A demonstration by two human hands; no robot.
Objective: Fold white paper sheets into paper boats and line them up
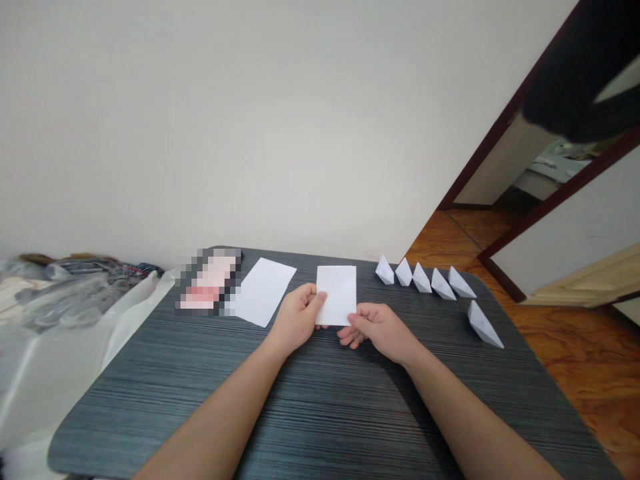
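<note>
A folded white sheet of paper (339, 292) is held over the far middle of the dark striped table (310, 407). My left hand (296, 319) pinches its left edge between thumb and fingers. My right hand (380, 328) pinches its lower right corner. Both hands are closed on the paper. A flat white sheet (264, 291) lies on the table just left of my left hand.
Several folded white paper boats (423, 277) stand in a row at the far right, with one more (484, 324) nearer the right edge. A blurred pink item (209, 281) lies at the far left. Bags and clutter (70, 293) sit left of the table; wooden floor and a doorway lie to the right.
</note>
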